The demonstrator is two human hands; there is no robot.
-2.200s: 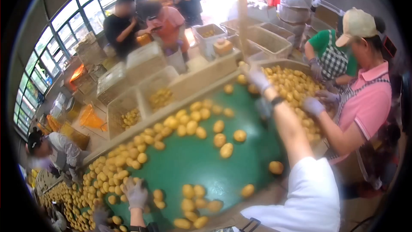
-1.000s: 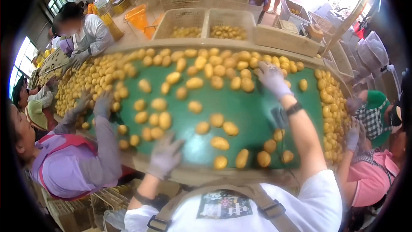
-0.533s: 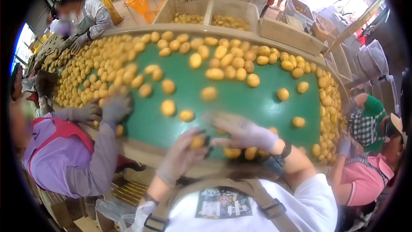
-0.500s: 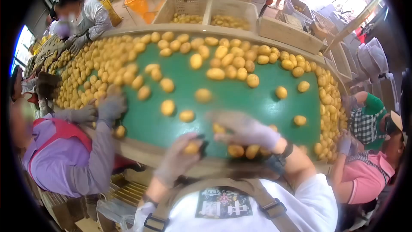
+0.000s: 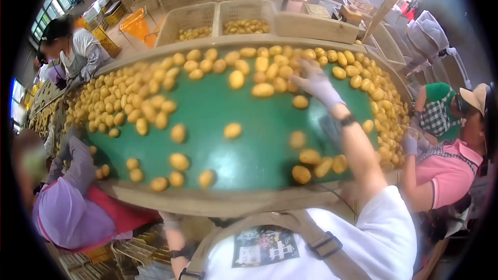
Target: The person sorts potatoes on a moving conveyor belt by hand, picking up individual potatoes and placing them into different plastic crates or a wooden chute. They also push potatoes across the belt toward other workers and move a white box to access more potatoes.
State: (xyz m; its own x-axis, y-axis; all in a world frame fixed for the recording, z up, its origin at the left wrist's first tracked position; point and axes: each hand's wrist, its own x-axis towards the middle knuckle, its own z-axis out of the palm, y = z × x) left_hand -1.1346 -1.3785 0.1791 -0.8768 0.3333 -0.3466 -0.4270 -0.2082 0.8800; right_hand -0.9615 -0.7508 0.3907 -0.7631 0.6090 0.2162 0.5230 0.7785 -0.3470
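Yellow potatoes lie scattered over a green table surface. My right hand, in a pale glove, reaches across to the far side. Its fingers are stretched out, slightly blurred, at the edge of a cluster of potatoes there. I cannot make out any potato gripped in it. Low at the near edge, my left hand hangs beside the table's rim, gloved and blurred. Its fingers are mostly hidden. Several potatoes lie beneath my right forearm, and a few more rest near the front left.
Two crates with potatoes stand beyond the far rim. A person in purple works at my left, another in pink at my right. Dense potato heaps cover the table's left, and more line its right end.
My right hand has moved from the near side to the far cluster. My left hand, earlier holding a potato over the table, has dropped to the near edge. Several potatoes have shifted.
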